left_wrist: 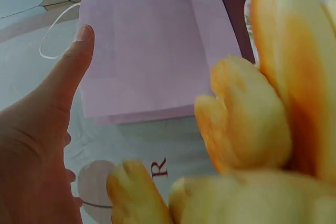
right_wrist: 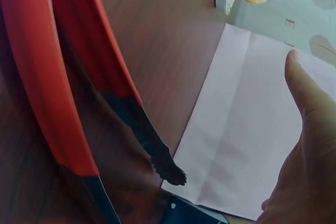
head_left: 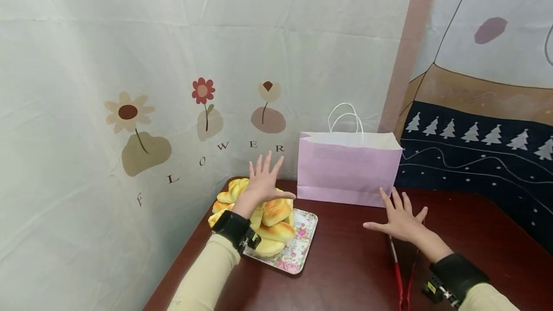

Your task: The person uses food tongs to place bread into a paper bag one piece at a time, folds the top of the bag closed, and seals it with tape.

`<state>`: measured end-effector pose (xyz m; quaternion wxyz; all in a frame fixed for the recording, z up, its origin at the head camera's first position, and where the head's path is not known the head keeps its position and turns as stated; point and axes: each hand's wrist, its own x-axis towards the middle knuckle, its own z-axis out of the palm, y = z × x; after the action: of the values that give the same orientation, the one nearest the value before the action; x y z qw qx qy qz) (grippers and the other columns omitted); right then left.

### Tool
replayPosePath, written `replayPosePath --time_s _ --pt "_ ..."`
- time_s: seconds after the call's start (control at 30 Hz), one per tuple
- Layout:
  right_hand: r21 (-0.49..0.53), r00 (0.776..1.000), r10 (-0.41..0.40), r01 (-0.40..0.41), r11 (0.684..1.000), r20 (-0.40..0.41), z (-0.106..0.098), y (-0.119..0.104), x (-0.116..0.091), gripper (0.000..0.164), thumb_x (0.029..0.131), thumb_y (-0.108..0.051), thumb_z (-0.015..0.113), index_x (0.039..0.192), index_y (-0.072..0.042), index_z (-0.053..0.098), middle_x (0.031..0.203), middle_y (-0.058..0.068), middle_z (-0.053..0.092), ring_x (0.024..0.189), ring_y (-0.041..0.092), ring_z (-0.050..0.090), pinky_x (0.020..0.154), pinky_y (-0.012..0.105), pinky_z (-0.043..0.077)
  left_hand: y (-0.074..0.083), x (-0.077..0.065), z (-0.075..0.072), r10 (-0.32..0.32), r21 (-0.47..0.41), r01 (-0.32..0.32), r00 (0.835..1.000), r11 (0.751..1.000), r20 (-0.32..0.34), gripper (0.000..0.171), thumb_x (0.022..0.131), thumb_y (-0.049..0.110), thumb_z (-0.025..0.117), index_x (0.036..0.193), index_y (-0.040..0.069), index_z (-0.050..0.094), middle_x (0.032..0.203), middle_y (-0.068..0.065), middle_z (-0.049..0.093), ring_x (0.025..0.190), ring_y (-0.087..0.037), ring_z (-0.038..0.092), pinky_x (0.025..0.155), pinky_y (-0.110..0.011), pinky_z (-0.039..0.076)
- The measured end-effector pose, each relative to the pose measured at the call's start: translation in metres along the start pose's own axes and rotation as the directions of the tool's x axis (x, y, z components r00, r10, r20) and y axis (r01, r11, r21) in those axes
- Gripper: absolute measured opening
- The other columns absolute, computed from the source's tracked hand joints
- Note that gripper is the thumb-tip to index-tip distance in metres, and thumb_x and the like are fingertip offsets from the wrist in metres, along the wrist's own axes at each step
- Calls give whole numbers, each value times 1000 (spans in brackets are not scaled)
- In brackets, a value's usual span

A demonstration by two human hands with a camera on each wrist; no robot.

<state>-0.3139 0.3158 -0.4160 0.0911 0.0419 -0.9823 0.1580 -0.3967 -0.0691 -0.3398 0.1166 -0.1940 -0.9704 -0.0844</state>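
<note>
My left hand (head_left: 262, 187), fingers spread, hovers over a heap of bread rolls (head_left: 276, 212) on a flowered tray (head_left: 298, 248). In the left wrist view, its thumb stands out before the pink paper bag, with bread rolls (left_wrist: 247, 114) to the right. My right hand (head_left: 402, 220) is also spread and holds nothing. It hovers above red-handled tongs (head_left: 398, 277), partly hidden by the hand. The right wrist view shows the tongs (right_wrist: 79, 77) lying spread, with dark serrated tips. The pink paper bag (head_left: 347, 172) stands upright behind both hands, its white handles raised.
The dark red-brown table (head_left: 341, 253) carries all of these. A pale cloth (head_left: 129, 37) printed with flowers and letters hangs behind and to the left. At the right hangs a dark blue printed cloth (head_left: 475, 167) with white trees.
</note>
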Motion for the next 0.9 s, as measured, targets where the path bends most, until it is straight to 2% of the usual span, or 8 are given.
replayPosePath --time_s 0.2,0.33,0.43,0.5,0.6,0.73,0.83,0.9 --pt "15 1000 20 -20 1000 -8 -9 7 4 125 73 -74 67 160 -8 7 159 38 1 142 63 -3 90 90 -14 17 22 5 -1 -57 4 999 998 50 120 73 73 72 162 29 5 169 -12 -9 155 -41 -5 121 -65 -2" --pt "25 998 48 -47 999 -35 -16 13 8 129 73 -75 68 160 -6 2 159 39 -1 142 63 -3 90 91 -11 27 36 8 -13 -107 20 998 994 58 122 74 74 71 162 31 -1 169 -13 -7 156 -41 -3 122 -65 1" --pt "55 994 86 -82 995 -67 -23 18 12 134 73 -75 67 159 -4 -8 159 38 -6 142 63 -4 90 92 -8 31 48 10 -22 -211 30 999 977 42 123 77 71 70 161 27 -7 169 -14 -4 156 -39 1 123 -64 6" --pt "93 990 116 -108 990 -86 -27 22 16 137 74 -75 67 157 -4 -16 159 37 -10 143 63 -6 90 92 -6 33 55 12 -26 -315 34 999 949 29 122 80 67 70 161 23 -9 169 -15 -3 156 -40 4 123 -63 9" --pt "159 983 149 -131 979 -109 -32 29 23 137 78 -73 66 155 -5 -24 159 35 -17 142 64 -7 90 93 -4 34 64 14 -24 -519 32 999 854 22 118 86 59 68 160 17 -14 169 -16 -4 155 -41 5 123 -62 12" --pt "282 975 175 -132 950 -133 -42 36 32 132 84 -67 64 152 -5 -30 159 34 -22 142 66 -6 91 92 0 36 78 18 -23 -752 36 999 658 28 106 96 49 58 158 11 -18 167 -20 -9 155 -41 0 124 -58 11" --pt "386 976 178 -117 915 -125 -47 38 40 125 90 -62 59 150 -3 -33 158 33 -28 144 63 -10 99 88 4 39 89 21 -43 -858 67 998 509 53 89 104 47 42 158 10 -18 167 -19 -11 155 -38 -4 125 -56 7" --pt "440 979 175 -113 891 -104 -50 39 45 121 93 -60 55 148 -1 -35 157 32 -32 145 59 -16 105 83 4 42 95 23 -53 -896 95 995 434 80 79 107 50 28 159 12 -17 168 -15 -12 156 -36 -6 125 -57 3"
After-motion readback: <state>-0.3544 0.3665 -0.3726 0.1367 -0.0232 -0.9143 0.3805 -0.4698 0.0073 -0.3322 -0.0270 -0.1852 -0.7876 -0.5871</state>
